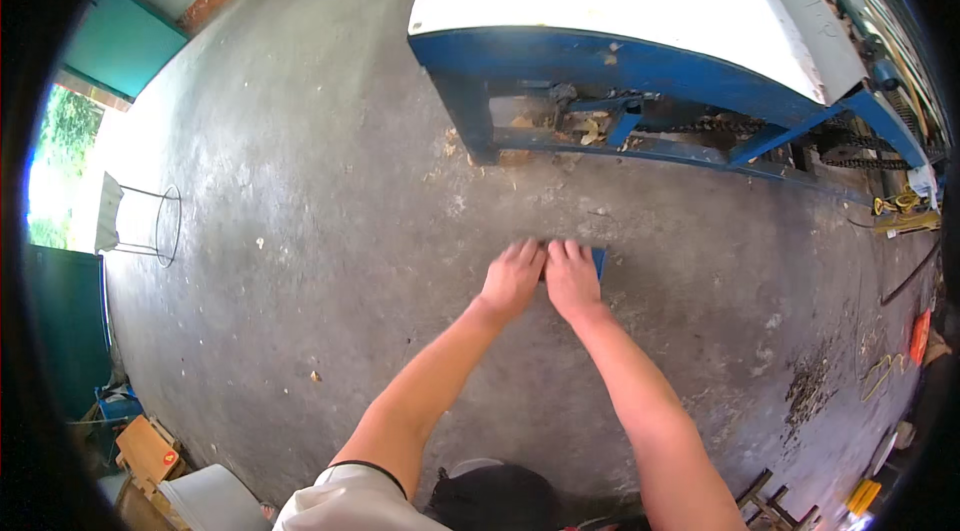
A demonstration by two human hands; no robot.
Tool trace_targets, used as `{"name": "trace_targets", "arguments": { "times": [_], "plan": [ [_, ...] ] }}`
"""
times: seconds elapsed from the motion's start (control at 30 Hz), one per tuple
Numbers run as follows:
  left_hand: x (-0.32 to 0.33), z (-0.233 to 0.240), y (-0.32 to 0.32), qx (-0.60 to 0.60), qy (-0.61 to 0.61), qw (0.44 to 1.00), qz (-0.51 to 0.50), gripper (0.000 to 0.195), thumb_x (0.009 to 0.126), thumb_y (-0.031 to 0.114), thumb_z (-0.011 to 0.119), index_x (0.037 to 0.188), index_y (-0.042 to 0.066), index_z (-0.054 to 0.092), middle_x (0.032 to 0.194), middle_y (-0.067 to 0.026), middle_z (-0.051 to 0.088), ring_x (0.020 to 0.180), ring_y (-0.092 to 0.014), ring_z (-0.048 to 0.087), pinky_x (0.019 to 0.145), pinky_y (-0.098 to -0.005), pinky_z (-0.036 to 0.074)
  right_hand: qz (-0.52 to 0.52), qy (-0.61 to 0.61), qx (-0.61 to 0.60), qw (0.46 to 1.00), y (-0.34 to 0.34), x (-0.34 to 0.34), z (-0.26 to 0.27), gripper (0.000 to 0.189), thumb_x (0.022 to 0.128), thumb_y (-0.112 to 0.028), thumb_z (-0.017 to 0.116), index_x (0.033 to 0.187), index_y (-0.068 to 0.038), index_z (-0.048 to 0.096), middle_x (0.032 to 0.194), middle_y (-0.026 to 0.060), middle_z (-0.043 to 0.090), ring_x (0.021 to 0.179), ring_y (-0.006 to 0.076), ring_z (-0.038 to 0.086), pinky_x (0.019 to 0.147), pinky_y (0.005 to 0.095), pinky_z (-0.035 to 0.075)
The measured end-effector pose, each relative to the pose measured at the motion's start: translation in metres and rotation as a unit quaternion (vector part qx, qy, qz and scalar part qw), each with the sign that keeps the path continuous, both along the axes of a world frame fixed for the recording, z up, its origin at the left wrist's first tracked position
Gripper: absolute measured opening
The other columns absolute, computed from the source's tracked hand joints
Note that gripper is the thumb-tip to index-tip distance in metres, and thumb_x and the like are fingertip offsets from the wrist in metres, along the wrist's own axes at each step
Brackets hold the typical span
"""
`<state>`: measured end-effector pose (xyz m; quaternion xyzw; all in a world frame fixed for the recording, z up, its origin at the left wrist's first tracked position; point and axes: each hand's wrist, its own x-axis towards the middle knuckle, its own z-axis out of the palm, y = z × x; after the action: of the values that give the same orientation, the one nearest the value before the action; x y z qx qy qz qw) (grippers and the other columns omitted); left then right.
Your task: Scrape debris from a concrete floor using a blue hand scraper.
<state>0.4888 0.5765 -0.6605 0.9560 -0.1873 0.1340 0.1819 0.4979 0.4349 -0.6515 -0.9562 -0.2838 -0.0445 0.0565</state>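
Observation:
Both arms reach forward over a grey concrete floor. My left hand point(514, 277) and my right hand point(571, 277) are side by side, backs up, with their fingers curled over. A flat blue object point(601, 261) shows past the fingers of my right hand, which rest on or around it; its kind cannot be told. Something dark shows in the narrow gap between the hands. The fingertips of both hands are hidden, and the left fingers look a little blurred, so what the left hand holds cannot be told.
Ahead stands a blue metal-framed machine table point(600, 62) with a white top and chains below. A round-framed stool point(169, 225) is at left. Cardboard point(146, 452) and a grey bin point(214, 497) lie at lower left. Yellow cord point(907, 199) and an orange object point(919, 336) are at right.

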Motion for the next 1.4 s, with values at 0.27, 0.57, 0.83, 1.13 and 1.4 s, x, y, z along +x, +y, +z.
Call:
{"name": "trace_targets", "arguments": {
  "times": [0.27,0.57,0.83,1.13,1.4],
  "plan": [
    [0.099,0.011,0.007,0.068,0.087,0.994,0.009,0.021,0.080,0.016,0.060,0.100,0.011,0.064,0.099,-0.0053,0.062,0.093,-0.025,0.062,0.077,-0.0315,0.055,-0.042,0.036,-0.027,0.998,0.016,0.097,0.021,0.010,0.083,-0.012,0.057,0.088,-0.007,0.065,0.099,0.0066,0.057,0.099,0.0278,0.055,0.087,0.0443,0.046],
    [0.000,-0.002,0.065,-0.107,0.020,0.988,0.112,0.049,0.076,0.007,0.065,0.124,0.005,0.055,0.137,-0.0165,0.048,0.130,-0.036,0.044,0.107,-0.0462,0.036,-0.038,-0.002,-0.115,0.993,0.008,0.076,0.007,0.020,0.084,-0.011,0.056,0.101,-0.005,0.064,0.100,0.0077,0.058,0.097,0.0277,0.056,0.085,0.0453,0.046],
    [-0.079,-0.010,0.192,-0.013,0.074,0.946,0.315,0.052,0.084,0.020,0.065,0.129,0.001,0.049,0.141,-0.0181,0.041,0.136,-0.035,0.034,0.113,-0.0481,0.028,-0.027,-0.006,-0.125,0.992,0.010,0.113,0.012,0.028,0.074,-0.009,0.065,0.102,-0.008,0.062,0.099,0.0069,0.059,0.095,0.0274,0.057,0.082,0.0431,0.049],
    [-0.075,-0.002,0.191,-0.033,0.082,0.944,0.317,0.051,0.084,0.023,0.063,0.128,0.000,0.050,0.140,-0.0188,0.041,0.135,-0.036,0.034,0.113,-0.0491,0.028,-0.068,0.025,-0.215,0.974,0.012,0.115,0.023,0.037,0.069,-0.014,0.071,0.104,-0.009,0.058,0.104,0.0076,0.057,0.098,0.0269,0.056,0.079,0.0404,0.051],
    [-0.071,-0.002,0.192,-0.033,0.094,0.942,0.320,0.053,0.083,0.023,0.064,0.129,0.000,0.050,0.140,-0.0183,0.042,0.136,-0.035,0.034,0.114,-0.0487,0.027,0.102,0.043,-0.155,0.982,0.059,0.015,0.014,0.041,0.076,-0.011,0.059,0.116,-0.002,0.056,0.100,0.0113,0.057,0.096,0.0279,0.055,0.082,0.0395,0.048]
  ]
}}
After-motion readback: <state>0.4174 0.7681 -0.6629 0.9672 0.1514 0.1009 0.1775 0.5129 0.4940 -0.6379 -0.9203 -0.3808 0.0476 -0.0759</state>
